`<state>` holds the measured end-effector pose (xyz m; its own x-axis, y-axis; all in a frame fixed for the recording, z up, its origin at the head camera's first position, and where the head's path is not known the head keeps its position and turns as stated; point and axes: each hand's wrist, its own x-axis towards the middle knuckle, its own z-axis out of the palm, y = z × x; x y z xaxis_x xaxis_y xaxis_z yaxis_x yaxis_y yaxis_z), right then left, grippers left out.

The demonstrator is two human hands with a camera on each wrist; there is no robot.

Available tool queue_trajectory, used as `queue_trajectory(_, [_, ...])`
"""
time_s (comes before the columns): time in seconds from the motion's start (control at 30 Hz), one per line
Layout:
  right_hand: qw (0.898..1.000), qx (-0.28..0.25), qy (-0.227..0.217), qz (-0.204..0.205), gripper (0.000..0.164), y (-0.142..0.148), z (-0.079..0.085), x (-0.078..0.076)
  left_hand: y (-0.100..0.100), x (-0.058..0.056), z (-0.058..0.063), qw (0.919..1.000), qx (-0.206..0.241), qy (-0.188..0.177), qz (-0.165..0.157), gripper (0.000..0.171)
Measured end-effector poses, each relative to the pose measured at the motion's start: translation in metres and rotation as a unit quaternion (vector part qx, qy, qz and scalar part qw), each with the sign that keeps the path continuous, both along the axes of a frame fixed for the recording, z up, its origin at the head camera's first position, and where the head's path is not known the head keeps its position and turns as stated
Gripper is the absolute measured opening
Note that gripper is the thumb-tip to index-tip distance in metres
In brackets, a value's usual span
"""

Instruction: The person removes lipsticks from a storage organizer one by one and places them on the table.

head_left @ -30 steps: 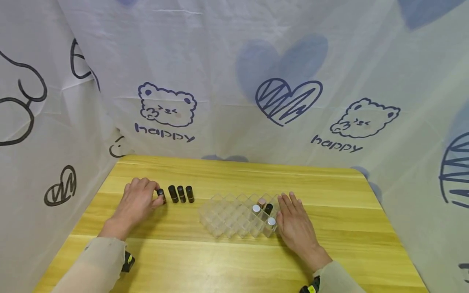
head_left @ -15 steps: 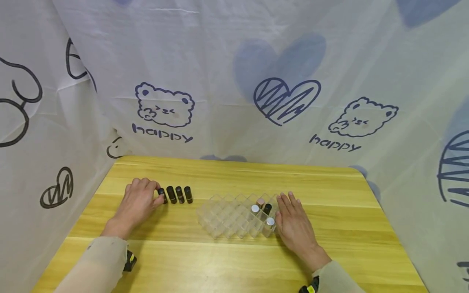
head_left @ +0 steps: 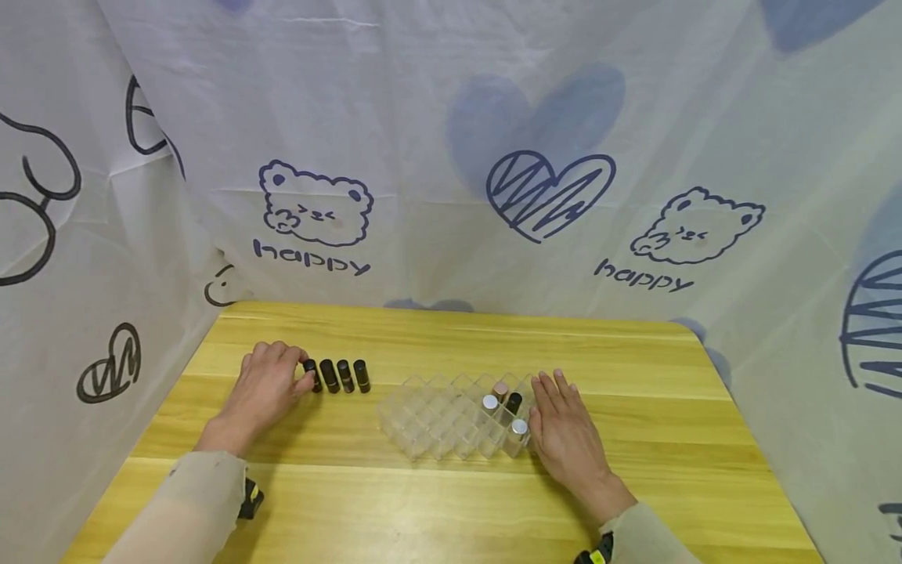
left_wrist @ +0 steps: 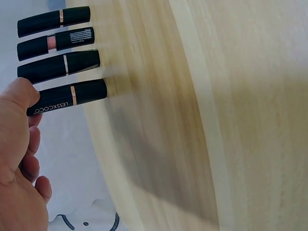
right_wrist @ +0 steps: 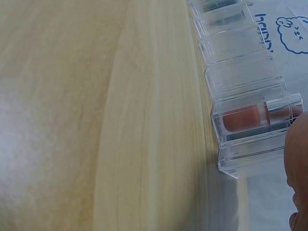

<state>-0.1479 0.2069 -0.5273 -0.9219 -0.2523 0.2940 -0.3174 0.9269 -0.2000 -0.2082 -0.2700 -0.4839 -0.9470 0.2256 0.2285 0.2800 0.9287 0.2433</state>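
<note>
Between thumb and fingers my left hand point(head_left: 262, 393) pinches a black lipstick point(left_wrist: 89, 91) with a gold band. It stands on the table at the left end of a row, beside three more black lipsticks point(head_left: 345, 376); one of them shows a pink band in the left wrist view. My right hand point(head_left: 572, 439) lies with straight fingers against the right end of a clear lipstick organizer point(head_left: 416, 419). Silver-capped lipsticks point(head_left: 489, 403), a pinkish-topped one point(head_left: 500, 390) and a black one point(head_left: 514, 402) stand in its right compartments. The right wrist view shows an orange-red lipstick tube point(right_wrist: 243, 118) through the wall.
A yellow wood-grain table point(head_left: 338, 501) carries everything. Behind it and at both sides hangs a pale cloth point(head_left: 423, 157) printed with hearts and bears. The organizer stands to the right of the black lipstick row.
My left hand has brought its lipstick slightly right, closer to the row, and it now stands more in line with the others. The right hand stays against the organizer.
</note>
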Motion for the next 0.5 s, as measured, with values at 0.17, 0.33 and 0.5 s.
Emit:
queue_trajectory(0.17, [1.000,-0.001,0.000,-0.001,0.050,-0.0001,0.0001,-0.0001,0.0020,-0.0003,0.0011,1.0000,0.002,0.001,0.000,0.031])
queue_trajectory(0.33, [1.000,-0.001,0.003,-0.002,0.050,0.0001,0.0000,0.0000,0.0039,-0.0008,0.0020,1.0000,0.002,-0.005,0.003,0.031])
queue_trajectory(0.5, [1.000,-0.001,0.001,-0.002,0.050,0.0001,0.0000,0.0000,0.0034,-0.0006,0.0037,0.9999,0.003,-0.012,0.010,0.031])
